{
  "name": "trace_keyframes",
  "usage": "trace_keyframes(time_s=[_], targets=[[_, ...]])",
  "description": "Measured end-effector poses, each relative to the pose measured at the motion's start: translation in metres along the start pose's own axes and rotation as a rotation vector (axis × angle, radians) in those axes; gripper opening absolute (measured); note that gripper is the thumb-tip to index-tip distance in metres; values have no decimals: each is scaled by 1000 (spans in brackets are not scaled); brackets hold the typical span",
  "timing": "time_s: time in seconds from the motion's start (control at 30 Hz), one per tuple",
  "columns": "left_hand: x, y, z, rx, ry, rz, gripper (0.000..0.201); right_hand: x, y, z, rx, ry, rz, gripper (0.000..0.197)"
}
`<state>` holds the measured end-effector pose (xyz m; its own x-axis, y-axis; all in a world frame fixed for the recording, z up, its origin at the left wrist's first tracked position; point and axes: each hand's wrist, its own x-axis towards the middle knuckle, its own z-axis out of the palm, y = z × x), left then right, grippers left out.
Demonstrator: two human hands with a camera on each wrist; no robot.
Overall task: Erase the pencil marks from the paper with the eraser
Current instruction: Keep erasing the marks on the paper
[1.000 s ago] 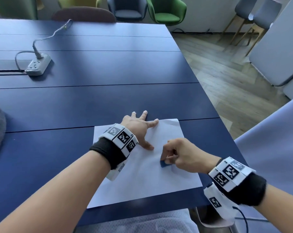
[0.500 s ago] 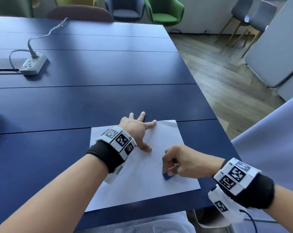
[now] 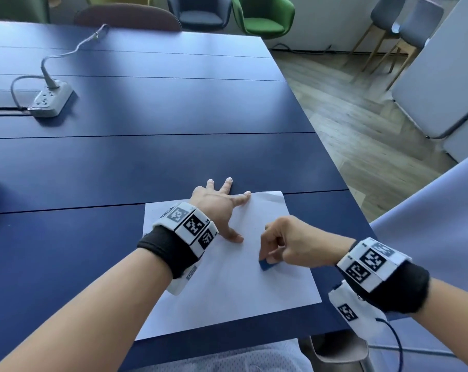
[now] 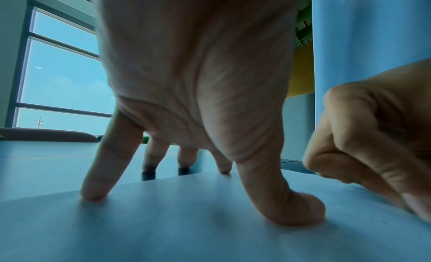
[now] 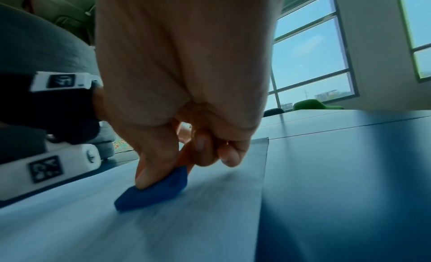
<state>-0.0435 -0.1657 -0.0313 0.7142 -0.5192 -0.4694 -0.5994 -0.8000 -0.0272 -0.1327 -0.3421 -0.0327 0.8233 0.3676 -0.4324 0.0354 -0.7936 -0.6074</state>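
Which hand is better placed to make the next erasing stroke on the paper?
Right. The right hand already pinches the blue eraser against the paper, while the left hand is spread flat, pinning the sheet's far edge.

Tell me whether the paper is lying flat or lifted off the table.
Flat. The paper lies spread on the table, the left hand pressing its far edge with straight fingers. No curled corner shows.
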Motion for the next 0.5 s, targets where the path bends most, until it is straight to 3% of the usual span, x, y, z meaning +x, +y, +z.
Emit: trace_keyframes(time_s=[0.13,0.2,0.3,0.43,0.5], targets=[[-1,0,-1,9,4,-4,106,12,0,1,90,234,-17,24],[-1,1,-1,10,-1,-4,106,0,1,9,103,191,-27,26],[-2,2,-3,7,-13,-6,106,-18,-4,14,43,-14,-35,25],[-3,2,-2,12,-3,-10,106,-6,-2,12,40,212,-41,25],[-2,3,-2,12,-7,-11,107,-11,0,15,51,198,-48,25]])
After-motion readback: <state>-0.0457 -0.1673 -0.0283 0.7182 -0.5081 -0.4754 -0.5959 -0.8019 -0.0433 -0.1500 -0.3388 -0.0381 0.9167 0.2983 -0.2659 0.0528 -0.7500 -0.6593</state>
